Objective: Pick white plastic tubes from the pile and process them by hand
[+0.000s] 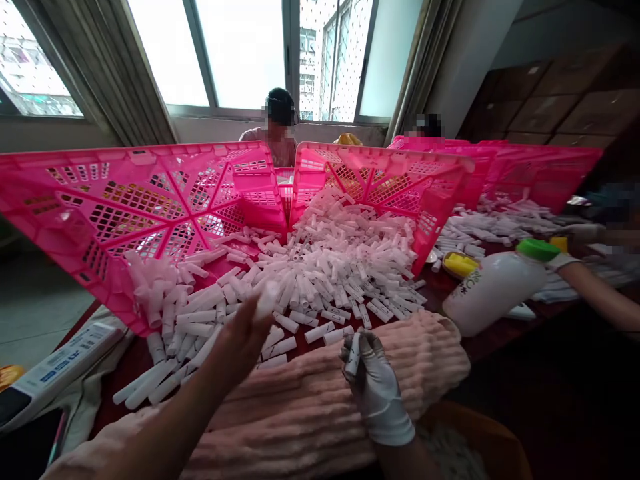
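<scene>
The person's left hand (239, 340) is raised over the counter (493, 343), with a blurred white tube (267, 300) at its fingertips; the blur hides whether the fingers are clamped on it. The right hand (376, 390), in a white glove, is closed on a small white tube with dark print (353, 355), pinched upright between the fingers just above a ribbed pink fabric roll (300, 420).

That roll lies along the near edge of the counter. Beyond it spreads a large heap of white tubes (320, 280), some lying right beside the roll. Far and left of the heap, 2 pink plastic crates (140, 207) (380, 187) stand tipped on the counter, with tubes lying against them. More white tubes (500, 223) lie farther right, before another pink crate (543, 177).

On the right stands a white bottle with a green cap (493, 293), tilted on its side. Past it, a co-worker's gloved hand (563, 261) reaches in from the right. A seated person (277, 137) faces the counter from the far side, below the windows. Cardboard boxes (550, 113) are stacked far right.
</scene>
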`<state>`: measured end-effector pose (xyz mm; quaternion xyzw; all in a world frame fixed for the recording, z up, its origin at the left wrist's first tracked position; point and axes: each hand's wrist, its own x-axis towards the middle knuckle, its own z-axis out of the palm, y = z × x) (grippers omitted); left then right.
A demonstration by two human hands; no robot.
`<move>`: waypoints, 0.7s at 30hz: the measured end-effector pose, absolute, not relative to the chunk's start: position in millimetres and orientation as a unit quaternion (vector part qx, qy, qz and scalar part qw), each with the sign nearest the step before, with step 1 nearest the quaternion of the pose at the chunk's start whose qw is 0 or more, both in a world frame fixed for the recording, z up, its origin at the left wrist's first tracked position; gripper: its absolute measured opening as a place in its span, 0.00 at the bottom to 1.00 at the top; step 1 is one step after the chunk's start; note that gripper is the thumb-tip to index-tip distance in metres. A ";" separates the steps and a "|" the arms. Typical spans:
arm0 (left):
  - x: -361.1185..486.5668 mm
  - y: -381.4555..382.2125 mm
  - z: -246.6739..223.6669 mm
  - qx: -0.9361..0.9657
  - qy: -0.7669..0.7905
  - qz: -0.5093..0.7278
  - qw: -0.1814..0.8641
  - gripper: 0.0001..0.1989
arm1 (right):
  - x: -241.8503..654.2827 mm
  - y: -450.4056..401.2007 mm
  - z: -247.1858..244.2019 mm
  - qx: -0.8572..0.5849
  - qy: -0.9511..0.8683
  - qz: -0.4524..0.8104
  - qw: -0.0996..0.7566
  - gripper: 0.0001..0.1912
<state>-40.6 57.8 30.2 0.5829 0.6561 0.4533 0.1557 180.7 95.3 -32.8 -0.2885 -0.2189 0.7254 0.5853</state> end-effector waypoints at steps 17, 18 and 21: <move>21.1 -9.8 -10.8 0.584 0.575 0.403 0.408 0.20 | 147.9 61.3 -5.7 -0.155 -0.517 0.665 0.517 0.20; 20.9 -10.8 -12.5 0.586 0.575 0.402 0.407 0.21 | 149.1 61.7 -9.6 -0.153 -0.513 0.673 0.510 0.19; 22.2 -13.9 -15.6 0.595 0.596 0.388 0.375 0.19 | 149.7 63.3 -16.2 -0.163 -0.523 0.654 0.522 0.15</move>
